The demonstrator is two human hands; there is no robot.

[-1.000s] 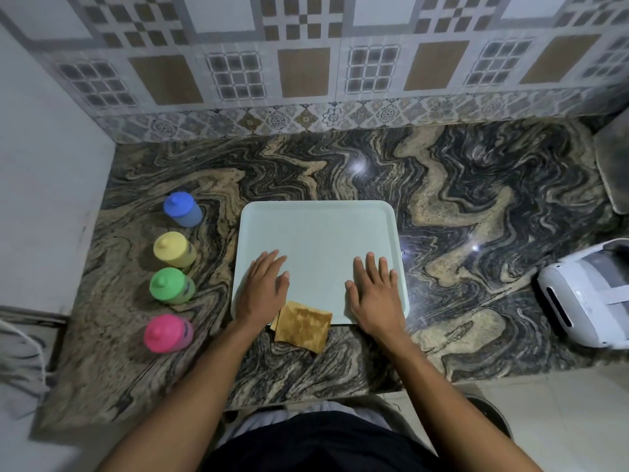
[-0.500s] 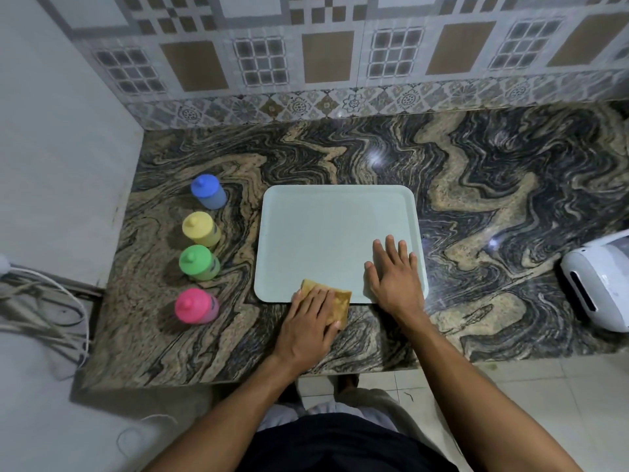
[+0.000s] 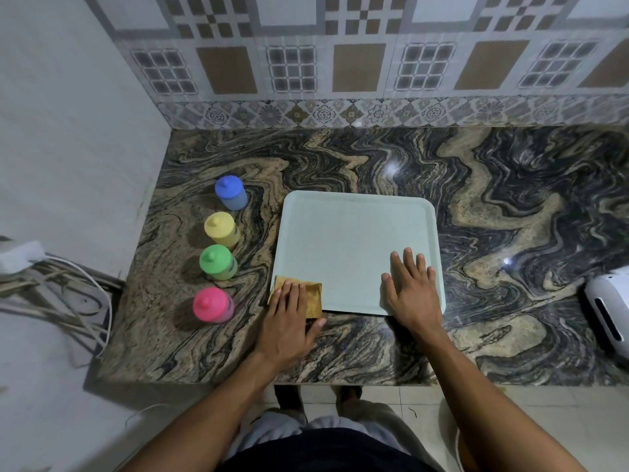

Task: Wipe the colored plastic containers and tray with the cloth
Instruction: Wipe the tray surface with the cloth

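Observation:
A pale green tray (image 3: 354, 243) lies flat on the marble counter. A folded yellow-brown cloth (image 3: 313, 296) sits at the tray's near left corner, and my left hand (image 3: 289, 321) presses flat on it, fingers together. My right hand (image 3: 413, 291) rests palm down on the tray's near right corner, fingers spread. Left of the tray, a row of capped containers stands upright: blue (image 3: 230, 192), yellow (image 3: 221, 229), green (image 3: 216, 262) and pink (image 3: 212, 304).
A white appliance (image 3: 609, 311) sits at the counter's right edge. The tiled wall runs along the back and a plain wall on the left. White cables (image 3: 68, 294) hang beside the counter's left end. The counter's front edge is close to my body.
My left hand left the tray, landed on the cloth and slid it left to the tray's near left corner. My right hand stayed on the tray. The camera shifted.

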